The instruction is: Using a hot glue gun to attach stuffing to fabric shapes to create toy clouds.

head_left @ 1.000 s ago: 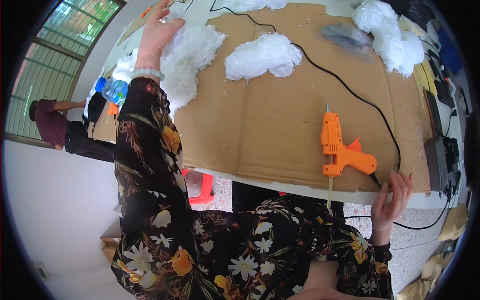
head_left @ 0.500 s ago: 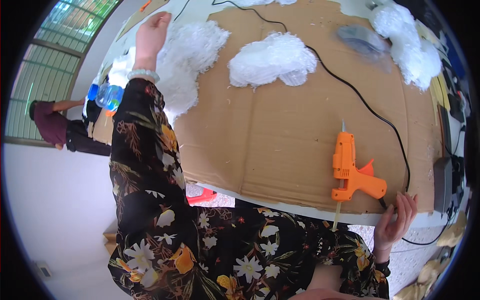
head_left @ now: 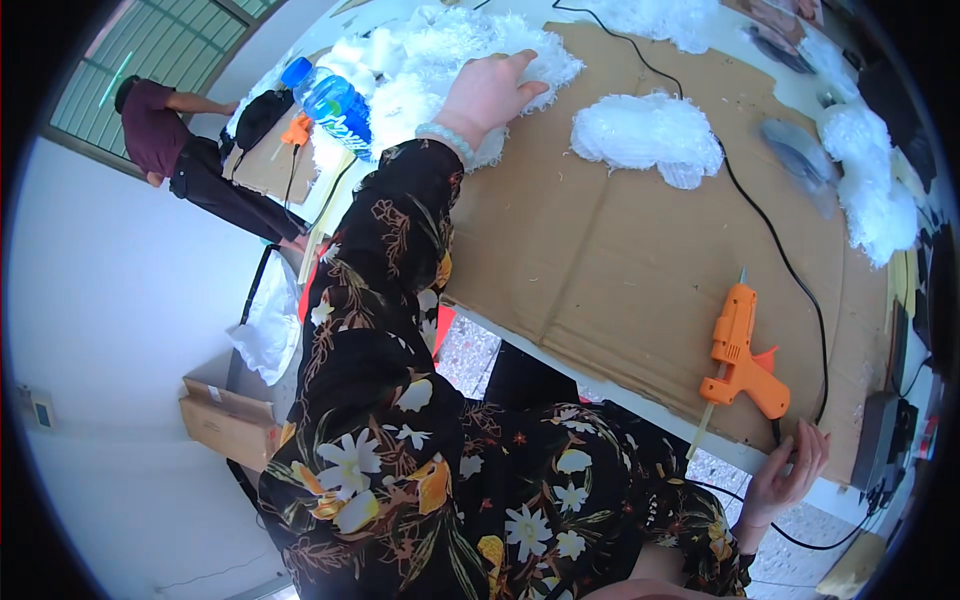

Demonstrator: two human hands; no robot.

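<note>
My left hand (head_left: 488, 95) is stretched across the table at the near right edge of a pile of white fluffy fibre (head_left: 430, 45). Thumb and forefinger stand apart, with nothing visible between them; the other fingers are partly hidden. My right hand (head_left: 785, 475) rests at the table's front edge, fingers loosely bent and apart, beside the black cord (head_left: 777, 430) of an orange glue gun (head_left: 740, 355). The gun lies on the cardboard (head_left: 590, 290), nozzle pointing away, a glue stick (head_left: 702, 430) protruding from its back. A separate white fluffy piece (head_left: 648, 138) lies on the cardboard.
A bottle with a blue cap (head_left: 335, 105) is left of my left hand. More white fluff (head_left: 868, 190) and a clear plastic piece (head_left: 800, 160) lie at the right. Another person (head_left: 165, 135) works at far left. A cardboard box (head_left: 228, 422) is on the floor.
My left hand has moved in from the far left of the table to the white pile, its fingers now spread. The view has shifted left. My right hand stays at the table edge.
</note>
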